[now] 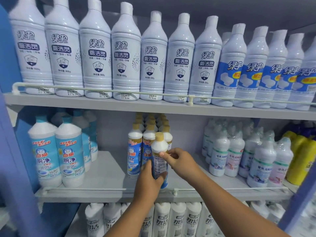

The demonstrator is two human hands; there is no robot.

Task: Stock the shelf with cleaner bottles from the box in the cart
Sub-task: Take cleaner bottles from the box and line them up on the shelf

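A white cleaner bottle (159, 147) with a tan cap and blue label stands at the front of the middle shelf (106, 170), its back label turned toward me. My left hand (148, 182) grips its lower body from the left. My right hand (177, 159) pinches its shoulder from the right. Behind it stand rows of the same tan-capped bottles (135, 151). The box and the cart are out of view.
A thin white rail (85, 189) runs along the middle shelf's front edge. Blue-capped bottles (58, 154) stand at the left, shrink-wrapped bottles (234, 151) and yellow bottles (301, 158) at the right. Tall white bottles (124, 53) fill the upper shelf; more white bottles (177, 219) stand below.
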